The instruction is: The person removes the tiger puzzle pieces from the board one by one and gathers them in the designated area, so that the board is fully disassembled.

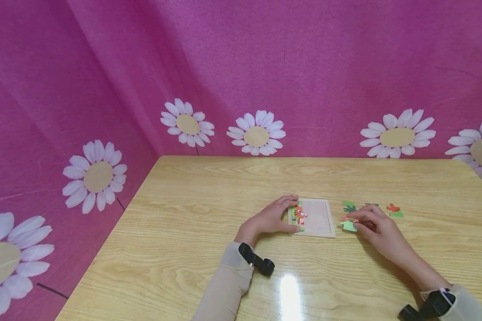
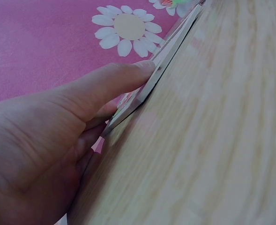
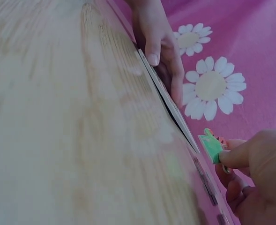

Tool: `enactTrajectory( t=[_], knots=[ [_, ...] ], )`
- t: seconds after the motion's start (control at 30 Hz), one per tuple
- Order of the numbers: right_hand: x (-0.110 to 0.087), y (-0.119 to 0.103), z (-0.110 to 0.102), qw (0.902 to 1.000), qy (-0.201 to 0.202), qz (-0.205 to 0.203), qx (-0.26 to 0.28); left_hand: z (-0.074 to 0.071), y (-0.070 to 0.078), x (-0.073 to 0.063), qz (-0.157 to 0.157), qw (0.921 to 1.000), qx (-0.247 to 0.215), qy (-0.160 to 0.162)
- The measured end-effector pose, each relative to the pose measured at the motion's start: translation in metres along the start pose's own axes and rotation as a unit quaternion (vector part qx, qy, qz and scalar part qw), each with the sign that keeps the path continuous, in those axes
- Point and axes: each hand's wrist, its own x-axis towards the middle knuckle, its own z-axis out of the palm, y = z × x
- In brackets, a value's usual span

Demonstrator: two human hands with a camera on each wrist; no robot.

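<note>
A shallow wooden puzzle tray [image 1: 318, 217] lies on the table, with a strip of joined picture pieces [image 1: 299, 216] along its left side showing an orange animal on green. My left hand [image 1: 266, 218] grips the tray's left end, thumb at the near edge and fingers at the far edge. In the left wrist view the thumb presses on the tray's rim [image 2: 149, 86]. To the right of the tray, my right hand [image 1: 383, 234] pinches a green and red puzzle piece [image 3: 212, 148] between thumb and fingers, held up off the table in the right wrist view.
Loose puzzle pieces lie right of the tray: a green one [image 1: 349, 207], one partly behind the right hand, and a red and green one [image 1: 394, 210] farther right. The wooden table [image 1: 209, 191] meets a pink flowered cloth [image 1: 305, 67] at its far and left edges.
</note>
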Motion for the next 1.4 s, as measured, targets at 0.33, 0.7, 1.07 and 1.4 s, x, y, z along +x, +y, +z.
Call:
enactTrajectory(
  t=[0.33, 0.7, 1.07, 1.4],
  knots=[
    [-0.006, 0.012, -0.009, 0.9999, 0.011, 0.004, -0.003, 0.000, -0.001, 0.000, -0.001, 1.0000, -0.002, 0.000],
    [-0.015, 0.024, -0.021, 0.9993, 0.037, -0.005, -0.009, 0.000, -0.001, 0.000, 0.000, 1.0000, 0.001, -0.001],
    [-0.020, 0.033, -0.034, 0.9993, 0.034, 0.007, -0.015, 0.000, -0.001, 0.000, -0.003, 1.0000, -0.004, -0.001],
    [-0.026, 0.041, -0.043, 0.9988, 0.029, 0.025, -0.031, 0.000, -0.001, 0.000, 0.003, 1.0000, -0.001, 0.001]
  ],
)
